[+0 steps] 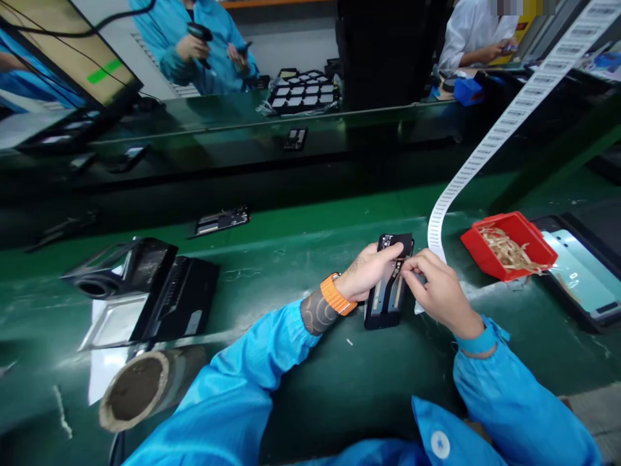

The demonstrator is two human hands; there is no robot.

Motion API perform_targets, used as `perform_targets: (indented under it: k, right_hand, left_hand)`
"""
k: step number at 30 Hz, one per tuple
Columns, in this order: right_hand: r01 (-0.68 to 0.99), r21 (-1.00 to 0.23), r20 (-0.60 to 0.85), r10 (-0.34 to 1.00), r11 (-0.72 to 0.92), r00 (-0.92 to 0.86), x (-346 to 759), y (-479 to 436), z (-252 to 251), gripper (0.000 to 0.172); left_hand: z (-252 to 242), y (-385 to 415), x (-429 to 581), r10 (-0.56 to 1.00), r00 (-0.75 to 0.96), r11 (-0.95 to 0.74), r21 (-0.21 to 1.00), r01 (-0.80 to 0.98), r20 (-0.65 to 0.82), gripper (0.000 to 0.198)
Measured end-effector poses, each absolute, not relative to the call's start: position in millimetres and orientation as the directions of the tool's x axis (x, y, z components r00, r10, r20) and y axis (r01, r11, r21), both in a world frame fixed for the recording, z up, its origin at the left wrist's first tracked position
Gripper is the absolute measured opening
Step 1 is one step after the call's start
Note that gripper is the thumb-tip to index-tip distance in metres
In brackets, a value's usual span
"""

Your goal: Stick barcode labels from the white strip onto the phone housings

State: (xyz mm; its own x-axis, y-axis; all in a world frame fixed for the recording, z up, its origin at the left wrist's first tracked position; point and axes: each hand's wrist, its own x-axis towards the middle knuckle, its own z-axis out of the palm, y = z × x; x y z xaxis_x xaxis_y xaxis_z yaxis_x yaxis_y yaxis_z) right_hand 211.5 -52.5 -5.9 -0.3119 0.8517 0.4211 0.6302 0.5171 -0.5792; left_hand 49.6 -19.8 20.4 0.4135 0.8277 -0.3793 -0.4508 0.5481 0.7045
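**Both hands on a black phone body, mid-bench**

Nearest, at lower left, lying on its side on the green bench [291,259]: a cardboard tube [140,388], open end toward the camera. Coming up from the bottom edge, two forearms in blue sleeves, angled toward each other. On the left wrist, sleeve pushed back, an orange watch band [336,294].

Left hand [371,272]: palm down, wrist bent rightward, fingers curled over the upper left edge of the black phone body [385,304], gripping it flat on the bench between both hands. Right hand [439,291]: knuckles up, thumb and forefinger pinched closed over the phone body's middle; anything pinched there too small to make out.

Further left, a black fixture [140,285]. Just right of the hands, a red bin [509,243] of tan scraps, and behind the right hand a white label strip [485,149] rising to the upper right.

Farthest, across the bench, a co-worker in blue [194,39] gripping a handheld scanner.
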Motion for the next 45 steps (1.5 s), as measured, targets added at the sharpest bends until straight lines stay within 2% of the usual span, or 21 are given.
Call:
perform_targets:
  k: [5, 9, 10, 11, 13, 14, 15, 17, 20, 22, 24, 26, 28, 30, 32, 35, 37, 39, 41, 43, 45]
  right_hand:
    - [0.695, -0.486, 0.376, 0.845, 0.53, -0.381, 204.9, -54.3, 2.5, 0.016]
    - [0.582, -0.573, 0.254, 0.8, 0.577, -0.543, 231.0, -63.3, 32.9, 0.017]
    - [0.602, -0.581, 0.26, 0.826, 0.547, -0.5, 248.0, -64.2, 38.6, 0.016]
    - [0.668, -0.557, 0.33, 0.87, 0.493, -0.366, 269.0, -62.9, 41.6, 0.014]
    - [0.876, -0.449, 0.495, 0.865, 0.173, 0.083, 317.4, -52.4, 36.8, 0.006]
    - [0.925, -0.379, 0.553, 0.807, 0.022, 0.208, 341.1, -44.0, 29.5, 0.008]
    - [0.949, -0.309, 0.545, 0.806, -0.064, 0.231, 361.9, -34.7, 20.3, 0.017]
    - [0.947, -0.269, 0.44, 0.852, -0.177, 0.285, 389.6, -19.1, 3.1, 0.031]
    - [0.914, -0.283, 0.475, 0.785, -0.291, 0.397, 388.0, -14.6, -1.3, 0.02]
    - [0.913, -0.34, 0.598, 0.697, -0.226, 0.395, 360.1, -24.1, 11.0, 0.004]
    - [0.909, -0.415, 0.681, 0.668, 0.014, 0.301, 318.8, -38.4, 25.3, 0.008]
    - [0.824, -0.448, 0.588, 0.809, 0.346, -0.02, 274.5, -52.4, 33.2, 0.012]
    - [0.69, -0.518, 0.372, 0.86, 0.505, -0.35, 237.0, -62.6, 31.9, 0.021]
    - [0.644, -0.549, 0.297, 0.845, 0.533, -0.446, 212.1, -67.7, 25.3, 0.024]
    - [0.651, -0.552, 0.308, 0.853, 0.522, -0.422, 202.7, -68.5, 19.8, 0.009]
    - [0.675, -0.527, 0.343, 0.856, 0.516, -0.387, 222.9, -64.8, 22.6, 0.015]
    - [0.783, -0.441, 0.424, 0.871, 0.439, -0.249, 260.2, -60.3, 28.0, 0.011]
    - [0.93, -0.334, 0.526, 0.849, 0.153, 0.049, 309.4, -53.3, 28.2, 0.01]
    - [0.96, -0.257, 0.548, 0.801, -0.111, 0.239, 358.1, -43.1, 18.7, 0.026]
    - [0.953, -0.252, 0.575, 0.767, -0.166, 0.285, 393.9, -31.1, 2.7, 0.029]
    - [0.922, -0.305, 0.64, 0.666, -0.238, 0.383, 410.4, -20.7, -10.9, 0.023]
  left_hand:
    - [19.1, -12.6, 48.3, 0.817, 0.39, 0.571, 0.687, -0.449, -0.424, 0.018]
    - [16.5, 5.7, 39.1, 0.794, 0.389, 0.608, 0.582, -0.54, -0.467, 0.028]
    - [15.6, 9.9, 36.2, 0.794, 0.382, 0.605, 0.556, -0.57, -0.472, 0.031]
    - [14.7, 13.3, 33.5, 0.793, 0.381, 0.604, 0.535, -0.591, -0.475, 0.033]
    - [12.8, 17.1, 29.7, 0.783, 0.41, 0.618, 0.509, -0.599, -0.468, 0.034]
    - [11.7, 17.9, 28.9, 0.77, 0.441, 0.636, 0.501, -0.587, -0.461, 0.034]
    - [10.5, 18.0, 29.0, 0.754, 0.477, 0.656, 0.495, -0.57, -0.451, 0.034]
    - [8.1, 17.0, 30.8, 0.724, 0.541, 0.689, 0.492, -0.533, -0.428, 0.036]
    - [5.6, 14.8, 34.7, 0.694, 0.596, 0.712, 0.503, -0.489, -0.403, 0.037]
    - [5.3, 13.5, 36.2, 0.699, 0.597, 0.705, 0.521, -0.481, -0.394, 0.036]
    - [6.2, 12.5, 36.7, 0.709, 0.586, 0.694, 0.536, -0.48, -0.393, 0.034]
    - [8.2, 11.3, 36.4, 0.722, 0.57, 0.682, 0.541, -0.491, -0.393, 0.034]
    - [11.1, 10.0, 36.0, 0.742, 0.541, 0.664, 0.542, -0.516, -0.395, 0.035]
    - [14.0, 9.0, 35.4, 0.753, 0.519, 0.655, 0.544, -0.525, -0.405, 0.036]
    - [16.4, 8.7, 34.8, 0.752, 0.508, 0.656, 0.546, -0.521, -0.42, 0.037]
    - [17.8, 9.9, 33.3, 0.754, 0.496, 0.655, 0.542, -0.526, -0.43, 0.037]
    - [16.9, 11.3, 32.1, 0.758, 0.501, 0.651, 0.534, -0.539, -0.418, 0.037]
    - [14.6, 12.8, 31.3, 0.753, 0.529, 0.656, 0.515, -0.553, -0.392, 0.037]
    - [11.8, 13.9, 31.2, 0.733, 0.574, 0.676, 0.486, -0.553, -0.366, 0.037]
    - [9.2, 14.3, 31.9, 0.715, 0.606, 0.693, 0.466, -0.55, -0.349, 0.036]
    - [7.5, 14.0, 32.7, 0.707, 0.622, 0.7, 0.46, -0.546, -0.337, 0.036]
